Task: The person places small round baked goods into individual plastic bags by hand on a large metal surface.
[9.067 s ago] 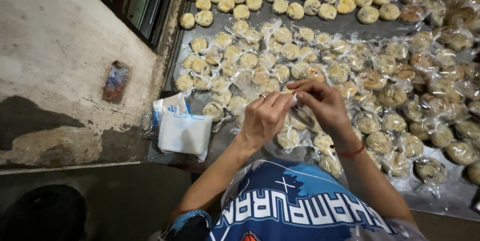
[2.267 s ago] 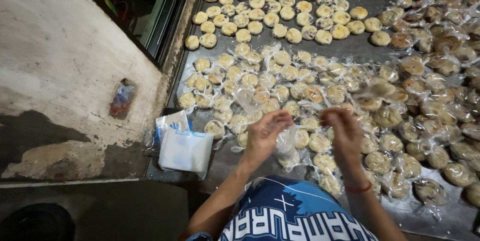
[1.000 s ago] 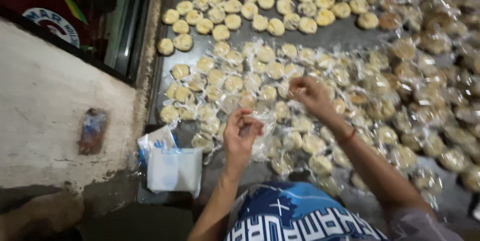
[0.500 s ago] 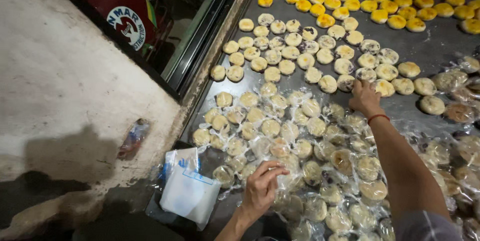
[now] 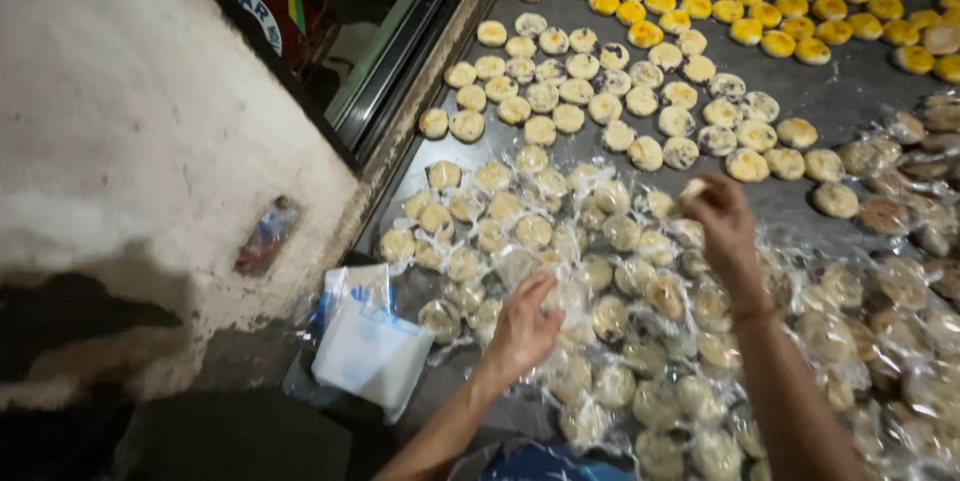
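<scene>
Pastries point(image 5: 560, 241) cover grey table point(image 5: 820, 91) beside plastered wall point(image 5: 130, 121); right hand's point(image 5: 722, 221) fingers pinch one, left point(image 5: 525, 326) unclear.

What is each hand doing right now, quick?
Left hand: fingers on a clear wrapper among the wrapped pastries; whether it grips cannot be told.
Right hand: closed on a small round pastry.

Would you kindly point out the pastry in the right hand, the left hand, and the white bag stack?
pastry point(image 5: 692, 187), head view, its pale top edge.
left hand point(image 5: 524, 326), head view, back of hand.
white bag stack point(image 5: 368, 353), head view, front face.
</scene>
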